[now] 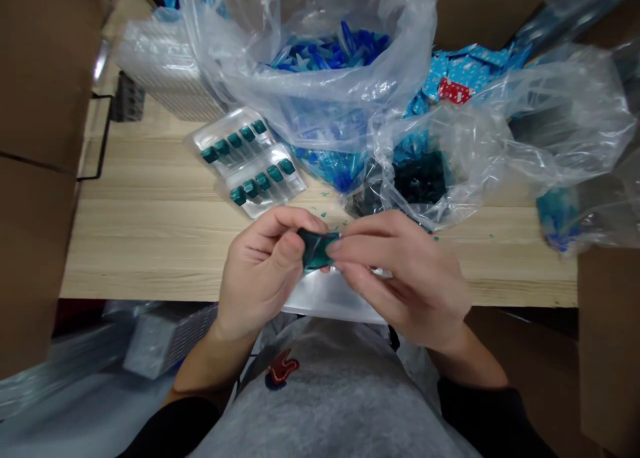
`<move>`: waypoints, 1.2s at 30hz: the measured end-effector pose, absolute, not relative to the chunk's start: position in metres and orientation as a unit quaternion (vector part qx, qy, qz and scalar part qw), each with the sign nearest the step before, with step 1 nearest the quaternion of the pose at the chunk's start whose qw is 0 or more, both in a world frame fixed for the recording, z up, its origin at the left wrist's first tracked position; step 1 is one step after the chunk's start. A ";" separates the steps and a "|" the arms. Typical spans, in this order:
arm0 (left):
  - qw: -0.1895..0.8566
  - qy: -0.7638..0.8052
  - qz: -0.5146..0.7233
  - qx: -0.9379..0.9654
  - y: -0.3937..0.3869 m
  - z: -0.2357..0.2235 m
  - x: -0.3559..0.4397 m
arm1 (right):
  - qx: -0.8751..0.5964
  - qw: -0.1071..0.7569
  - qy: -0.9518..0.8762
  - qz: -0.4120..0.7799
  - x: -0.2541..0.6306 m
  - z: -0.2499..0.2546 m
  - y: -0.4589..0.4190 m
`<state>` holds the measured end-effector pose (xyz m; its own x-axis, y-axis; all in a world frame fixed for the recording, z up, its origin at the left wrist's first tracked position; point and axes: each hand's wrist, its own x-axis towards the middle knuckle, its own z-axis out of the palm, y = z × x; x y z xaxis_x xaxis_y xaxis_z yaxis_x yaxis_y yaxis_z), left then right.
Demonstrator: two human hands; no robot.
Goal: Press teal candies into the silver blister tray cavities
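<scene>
Just over the near part of the table, both my hands meet on a glossy dark green piece (316, 250), roughly rectangular and partly covered by fingers. My left hand (260, 265) pinches its left end between thumb and fingers. My right hand (405, 271) has its fingertips closed on the right end. Beneath the hands lies a clear plastic tray or sheet (335, 299), mostly hidden. Beyond my left hand rests an open clear plastic tray (245, 157) with two rows of small green pieces (235, 140).
A large clear bag (330, 91) of blue pieces stands at the back. Right of it, another clear bag (475, 145) holds dark green pieces (420, 178). Stacked clear trays (170, 71) stand back left. Blue patterned packets (465, 71) lie behind. Cardboard (45, 145) rises at left.
</scene>
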<state>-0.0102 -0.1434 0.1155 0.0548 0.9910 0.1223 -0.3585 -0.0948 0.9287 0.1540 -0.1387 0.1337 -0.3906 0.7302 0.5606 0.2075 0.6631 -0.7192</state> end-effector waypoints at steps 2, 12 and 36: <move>0.576 0.358 0.591 0.436 -0.143 0.115 -0.010 | -0.296 0.421 -0.821 0.248 0.155 0.135 -0.138; 0.681 0.350 0.541 0.349 -0.144 0.110 -0.013 | -0.305 0.455 -0.779 0.305 0.155 0.131 -0.138; 0.546 0.355 0.602 0.463 -0.159 0.115 -0.011 | -0.358 0.485 -0.611 0.514 0.147 0.141 -0.137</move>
